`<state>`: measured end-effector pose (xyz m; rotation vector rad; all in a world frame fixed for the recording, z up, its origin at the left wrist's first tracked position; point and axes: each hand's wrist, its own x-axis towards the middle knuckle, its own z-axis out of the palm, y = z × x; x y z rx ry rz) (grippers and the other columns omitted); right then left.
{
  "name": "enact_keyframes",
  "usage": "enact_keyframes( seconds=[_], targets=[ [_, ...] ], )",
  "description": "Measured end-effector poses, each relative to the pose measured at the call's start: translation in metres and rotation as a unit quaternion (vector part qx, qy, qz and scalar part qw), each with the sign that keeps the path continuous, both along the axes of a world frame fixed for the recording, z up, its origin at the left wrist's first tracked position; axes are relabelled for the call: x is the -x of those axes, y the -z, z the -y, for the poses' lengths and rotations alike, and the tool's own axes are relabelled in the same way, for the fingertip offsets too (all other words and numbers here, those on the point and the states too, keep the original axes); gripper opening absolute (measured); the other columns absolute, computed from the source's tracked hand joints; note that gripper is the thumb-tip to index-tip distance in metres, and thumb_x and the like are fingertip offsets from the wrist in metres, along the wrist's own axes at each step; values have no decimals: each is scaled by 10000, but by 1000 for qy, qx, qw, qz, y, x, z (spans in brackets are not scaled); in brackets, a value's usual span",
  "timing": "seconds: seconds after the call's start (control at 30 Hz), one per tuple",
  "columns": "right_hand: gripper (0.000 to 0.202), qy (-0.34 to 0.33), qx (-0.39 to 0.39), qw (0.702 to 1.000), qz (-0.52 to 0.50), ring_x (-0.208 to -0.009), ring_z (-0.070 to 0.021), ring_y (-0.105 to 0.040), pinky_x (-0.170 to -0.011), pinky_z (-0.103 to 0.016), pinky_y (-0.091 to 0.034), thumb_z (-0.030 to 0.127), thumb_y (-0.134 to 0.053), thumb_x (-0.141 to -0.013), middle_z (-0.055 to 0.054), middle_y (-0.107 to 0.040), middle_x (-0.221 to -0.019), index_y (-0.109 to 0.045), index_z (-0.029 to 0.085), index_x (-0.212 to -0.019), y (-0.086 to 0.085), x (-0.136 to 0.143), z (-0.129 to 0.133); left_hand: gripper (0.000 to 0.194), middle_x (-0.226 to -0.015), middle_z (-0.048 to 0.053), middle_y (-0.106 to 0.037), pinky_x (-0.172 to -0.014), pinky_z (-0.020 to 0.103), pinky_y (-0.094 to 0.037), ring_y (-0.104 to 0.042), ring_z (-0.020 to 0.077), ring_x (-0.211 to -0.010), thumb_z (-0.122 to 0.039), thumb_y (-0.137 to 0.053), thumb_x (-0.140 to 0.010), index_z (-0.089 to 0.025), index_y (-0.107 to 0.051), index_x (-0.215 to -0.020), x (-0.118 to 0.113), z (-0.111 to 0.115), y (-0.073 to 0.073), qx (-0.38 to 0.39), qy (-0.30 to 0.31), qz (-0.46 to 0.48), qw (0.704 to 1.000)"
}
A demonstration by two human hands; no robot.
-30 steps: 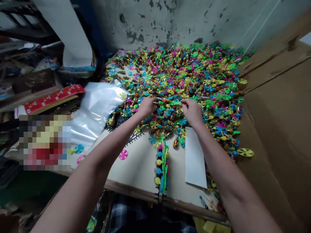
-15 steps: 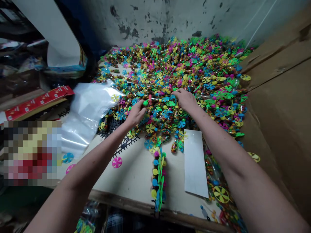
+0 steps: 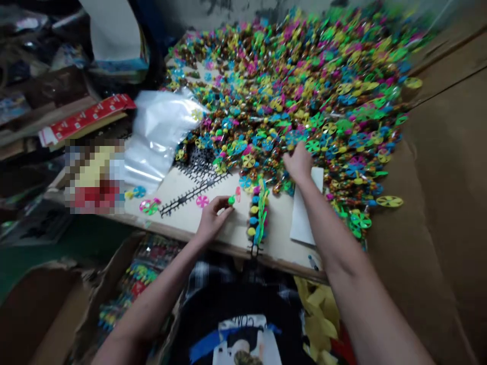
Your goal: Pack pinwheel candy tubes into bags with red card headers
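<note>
My left hand (image 3: 213, 217) is closed in a pinch on a small fan toy (image 3: 232, 200) with a green cap and a reddish fan, held above the bare front of the table. Its body is hidden by my fingers. My right hand (image 3: 300, 163) is at the front edge of a big pile of candy-filled fan toys (image 3: 266, 109), its fingers curled in; what they hold, if anything, is hidden. Between the hands, a row of fan toys (image 3: 258, 213) sits on a black toothed strip (image 3: 254, 249) at the table edge.
A white card (image 3: 304, 225) lies under my right forearm. Clear plastic bags (image 3: 158, 134), black toothed strips (image 3: 194, 192) and a loose pink fan (image 3: 202, 202) lie to the left. A cardboard wall (image 3: 449, 167) borders the right side; an open carton (image 3: 125, 284) stands below the table.
My left hand has drawn back from the pile toward the table's front edge with the fan toy. The right hand stays by the pile. The view has tipped downward.
</note>
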<state>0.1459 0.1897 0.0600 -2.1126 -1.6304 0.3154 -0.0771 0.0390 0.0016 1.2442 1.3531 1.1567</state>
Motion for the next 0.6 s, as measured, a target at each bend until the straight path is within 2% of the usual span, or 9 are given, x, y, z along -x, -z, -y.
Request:
enact_keyframes(
  seconds=[0.1, 0.23, 0.3, 0.4, 0.5, 0.6],
  targets=[
    [167, -23, -59, 995, -79, -829, -176, -594, -817, -314, -454, 232, -535, -812, -106, -665, -915, -581, 132, -937, -1, -4, 32, 184, -776, 16, -651, -771, 294, -512, -616, 143, -757, -266, -667, -678, -166, -614, -823, -3, 17, 5, 28, -6, 43, 999],
    [252, -138, -126, 946, -265, -857, -166, -618, -785, -320, -504, 300, -541, -798, -66, -645, -1016, -579, 194, -1023, 12, -10, 117, 165, -819, 18, -639, -813, 291, -504, -614, 139, -799, -254, -669, -688, -169, -620, -821, -4, 36, 0, 21, -2, 68, 997],
    [247, -172, -107, 935, -290, -939, -191, -617, -846, -357, -498, 332, -544, -809, -67, -638, -1053, -583, 216, -1024, 25, -9, 164, 154, -846, 23, -637, -841, 294, -497, -611, 142, -830, -256, -660, -705, -171, -628, -831, -5, 47, -3, 10, 9, 66, 998],
    [267, -167, -44, 941, -293, -952, -206, -625, -870, -380, -493, 341, -536, -821, -65, -659, -1006, -555, 224, -1060, 44, -3, 220, 146, -860, 34, -647, -840, 295, -493, -609, 151, -846, -272, -639, -736, -175, -640, -844, -9, 61, -1, 13, 30, 39, 999],
    [244, -148, -10, 940, -306, -902, -203, -639, -817, -359, -508, 358, -524, -825, -52, -667, -945, -512, 228, -1030, 56, 6, 245, 164, -874, 47, -664, -848, 304, -490, -615, 164, -868, -295, -631, -747, -172, -645, -855, -16, 74, 4, 26, 49, 15, 998],
    [198, -159, -12, 934, -321, -884, -197, -632, -798, -341, -506, 346, -493, -833, -50, -654, -929, -494, 227, -990, 62, 15, 248, 175, -876, 51, -673, -852, 313, -493, -623, 171, -867, -292, -630, -743, -166, -646, -864, -24, 81, 6, 34, 60, 11, 998]
  ],
)
